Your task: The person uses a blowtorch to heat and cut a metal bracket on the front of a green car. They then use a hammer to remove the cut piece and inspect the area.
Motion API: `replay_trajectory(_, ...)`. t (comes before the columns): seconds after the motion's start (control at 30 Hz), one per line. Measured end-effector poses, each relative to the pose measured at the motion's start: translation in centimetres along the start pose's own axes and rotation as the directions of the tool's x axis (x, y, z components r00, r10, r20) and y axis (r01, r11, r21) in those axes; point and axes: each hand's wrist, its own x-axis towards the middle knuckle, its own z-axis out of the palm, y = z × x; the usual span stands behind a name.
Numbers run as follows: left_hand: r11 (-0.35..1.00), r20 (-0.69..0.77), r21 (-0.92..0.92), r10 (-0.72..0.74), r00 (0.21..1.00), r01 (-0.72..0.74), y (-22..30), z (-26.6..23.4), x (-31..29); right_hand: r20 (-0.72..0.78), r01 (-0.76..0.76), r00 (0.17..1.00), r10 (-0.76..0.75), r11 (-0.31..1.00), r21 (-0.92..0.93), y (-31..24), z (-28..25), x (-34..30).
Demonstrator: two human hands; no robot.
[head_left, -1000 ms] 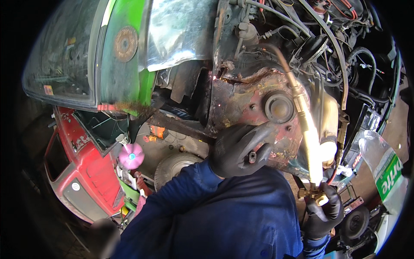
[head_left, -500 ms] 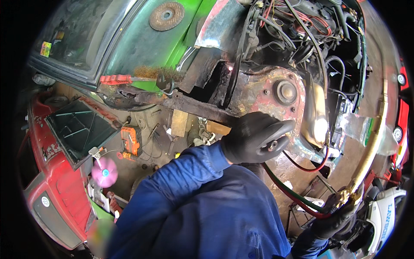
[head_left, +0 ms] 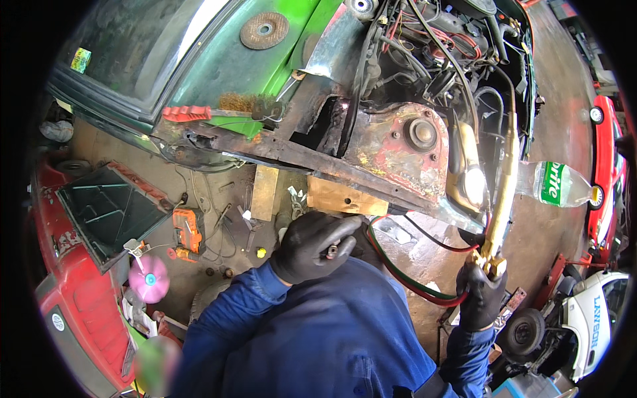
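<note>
Closed in its black glove, my left hand (head_left: 312, 247) is in front of the car body's rusty lower edge. A small metal tube-like end (head_left: 332, 251) pokes out of its curled fingers; the rest is hidden, so its kind is unclear. My right hand (head_left: 482, 295), also gloved, grips a brass gas torch (head_left: 504, 205) at its valve end. The torch points up and away, past the engine bay's right side. Red and green hoses (head_left: 418, 286) loop leftward from it. Left of the torch is the rusted strut tower (head_left: 405, 149) with a round mount.
A grinding disc (head_left: 265, 30), a red-handled wire brush (head_left: 187, 114) and pliers (head_left: 282, 99) lie on the green body panel. Beside the torch is a clear plastic bottle (head_left: 554, 184). An orange power tool (head_left: 188, 232) and cardboard (head_left: 265, 192) lie on the floor.
My left hand has moved left and toward me, away from the strut tower. My right hand has come left and farther forward, and the torch now stands more upright in the view.
</note>
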Motion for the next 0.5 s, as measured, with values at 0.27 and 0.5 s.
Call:
replay_trajectory(0.27,0.995,-0.171,0.014,-0.093,0.981,0.097,1.3,-3.5,-1.1,0.160,0.074,0.986,-0.053,0.989,-0.125,1.3,0.2,4.9)
replay_trajectory(0.5,0.930,-0.298,-0.241,-0.343,0.891,0.277,6.3,-9.1,-0.2,0.213,0.174,0.966,-0.143,0.976,-0.132,3.1,1.5,8.9)
